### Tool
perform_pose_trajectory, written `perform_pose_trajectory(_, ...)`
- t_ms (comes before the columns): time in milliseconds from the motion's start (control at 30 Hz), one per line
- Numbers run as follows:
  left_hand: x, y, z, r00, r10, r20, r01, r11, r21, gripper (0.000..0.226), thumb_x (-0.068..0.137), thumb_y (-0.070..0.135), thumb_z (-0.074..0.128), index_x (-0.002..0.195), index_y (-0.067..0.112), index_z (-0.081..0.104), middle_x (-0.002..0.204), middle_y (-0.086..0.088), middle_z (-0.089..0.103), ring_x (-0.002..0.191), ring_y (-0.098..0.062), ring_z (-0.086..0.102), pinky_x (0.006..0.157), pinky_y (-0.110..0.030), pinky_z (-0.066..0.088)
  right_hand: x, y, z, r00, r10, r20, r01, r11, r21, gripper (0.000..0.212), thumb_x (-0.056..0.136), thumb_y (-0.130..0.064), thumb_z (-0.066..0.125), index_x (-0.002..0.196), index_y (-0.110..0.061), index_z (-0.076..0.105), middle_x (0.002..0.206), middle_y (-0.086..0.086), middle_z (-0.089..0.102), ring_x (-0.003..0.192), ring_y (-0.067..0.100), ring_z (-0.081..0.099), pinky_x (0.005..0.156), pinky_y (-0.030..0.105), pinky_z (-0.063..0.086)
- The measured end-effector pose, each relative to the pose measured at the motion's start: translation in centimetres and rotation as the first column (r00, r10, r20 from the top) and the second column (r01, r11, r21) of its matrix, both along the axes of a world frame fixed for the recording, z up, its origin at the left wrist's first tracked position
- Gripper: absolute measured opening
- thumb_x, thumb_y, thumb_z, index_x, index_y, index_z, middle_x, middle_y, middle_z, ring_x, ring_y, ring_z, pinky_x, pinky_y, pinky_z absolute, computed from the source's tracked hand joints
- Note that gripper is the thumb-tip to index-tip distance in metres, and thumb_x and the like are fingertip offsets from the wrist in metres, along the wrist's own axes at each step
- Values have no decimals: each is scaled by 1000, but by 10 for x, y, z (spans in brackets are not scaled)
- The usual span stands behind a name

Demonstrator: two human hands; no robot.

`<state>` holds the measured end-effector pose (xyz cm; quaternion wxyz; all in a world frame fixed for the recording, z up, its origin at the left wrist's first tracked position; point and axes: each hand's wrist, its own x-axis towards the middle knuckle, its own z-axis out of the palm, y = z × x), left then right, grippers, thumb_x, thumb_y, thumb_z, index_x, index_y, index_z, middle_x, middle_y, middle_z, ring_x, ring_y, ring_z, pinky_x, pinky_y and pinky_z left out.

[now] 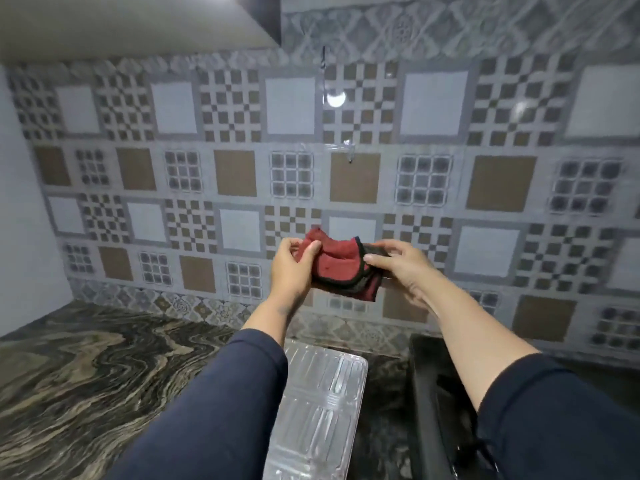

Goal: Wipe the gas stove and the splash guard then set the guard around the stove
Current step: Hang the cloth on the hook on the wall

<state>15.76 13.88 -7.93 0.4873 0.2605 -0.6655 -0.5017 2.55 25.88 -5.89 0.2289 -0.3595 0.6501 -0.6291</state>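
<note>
- The left hand (291, 268) grips the left end of a red cloth (341, 263): its fingers are curled round the bunched fabric and the thumb lies over the front.
- The right hand (403, 268) pinches the cloth's right end between thumb and fingers, at the black trim.
- The cloth is red with a black edging, folded over in loose layers. The 2 hands hold it up in the air, in front of the wall and well above the counter.
- The splash guard (322, 403), a silver ribbed foil panel, lies flat on the countertop (86, 375) below the hands, between the 2 forearms. Its left edge is hidden by the left sleeve (214, 410) and its near end runs out of the bottom of the view.
- The gas stove (436, 393), black, sits at the lower right, just beside the guard with a narrow strip of counter between them. The right forearm and the right sleeve (561, 420) cover much of it, and its burners cannot be made out.
- Both sleeves are dark blue and pushed up to mid-forearm.
- The countertop is dark stone with swirling tan veins.
- The tiled wall (433, 109) behind carries white, brown and checkered squares, somewhat blurred.
</note>
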Motion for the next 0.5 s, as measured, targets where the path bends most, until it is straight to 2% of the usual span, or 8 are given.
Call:
perform_pose_trajectory(33, -8, -5, 10, 999, -30, -40, 30, 1000, 3, 19, 91, 23, 61, 100, 23, 44, 87, -5, 63, 87, -28, 64, 76, -37, 55, -9, -6, 12, 999, -44, -18, 42, 997, -63, 26, 80, 0, 69, 94, -20, 61, 105, 14, 66, 73, 17, 62, 53, 21, 51)
perform_pose_trajectory(67, -17, -10, 20, 998, -34, -54, 32, 999, -41, 24, 91, 22, 61, 97, 32, 41, 91, -7, 64, 89, -30, 65, 78, -46, 55, -16, -13, 24, 993, -91, -80, 84, 992, -91, 28, 80, 0, 69, 87, -24, 57, 100, 15, 66, 73, 21, 62, 56, 26, 53)
perform_pose_trajectory(133, -36, -17, 42, 1000, -10, -25, 6, 985, -172, 29, 90, 16, 60, 85, 39, 42, 95, -4, 64, 92, -27, 65, 81, -51, 56, -29, -27, 47, 948, -209, -240, 180, 974, -139, 32, 79, -1, 69, 78, -29, 55, 96, 15, 66, 80, 27, 62, 68, 36, 53)
perform_pose_trajectory(233, -67, -33, 69, 999, -38, -14, 33, 966, -258, 27, 91, 4, 53, 78, 27, 54, 88, 7, 63, 89, -17, 63, 82, -51, 56, -51, -50, 74, 868, -314, -384, 245, 945, -218, 31, 82, -2, 65, 72, -31, 60, 94, 2, 65, 92, 21, 60, 75, 27, 45)
perform_pose_trajectory(300, -88, -51, 82, 999, -40, -28, 31, 959, -283, 24, 91, 4, 53, 85, 25, 62, 92, 12, 63, 93, -11, 62, 87, -45, 56, -67, -68, 88, 853, -315, -417, 236, 944, -230, 22, 86, -7, 61, 79, -27, 67, 98, -4, 65, 98, 16, 58, 80, 24, 41)
perform_pose_trajectory(367, -109, -72, 93, 1000, 14, -15, -18, 923, -383, 23, 89, 6, 58, 101, 25, 66, 109, 6, 60, 104, -12, 59, 98, -36, 50, -79, -87, 99, 842, -305, -444, 218, 947, -238, 12, 86, -16, 64, 94, -22, 71, 101, -7, 64, 99, 11, 57, 82, 22, 41)
perform_pose_trajectory(400, -120, -82, 99, 999, 40, 9, -32, 900, -435, 29, 89, 6, 60, 111, 23, 64, 118, 2, 57, 109, -13, 55, 102, -30, 45, -84, -97, 103, 817, -321, -478, 225, 942, -249, 16, 84, -18, 68, 100, -20, 70, 102, -7, 63, 97, 9, 55, 83, 21, 40)
perform_pose_trajectory(500, -147, -107, 116, 995, 67, 70, -20, 849, -529, 48, 87, -1, 59, 131, 19, 55, 131, -4, 46, 118, -15, 47, 99, -17, 33, -101, -131, 115, 665, -438, -605, 302, 898, -319, 31, 79, -9, 72, 108, -21, 68, 111, -1, 64, 99, 12, 55, 83, 19, 39)
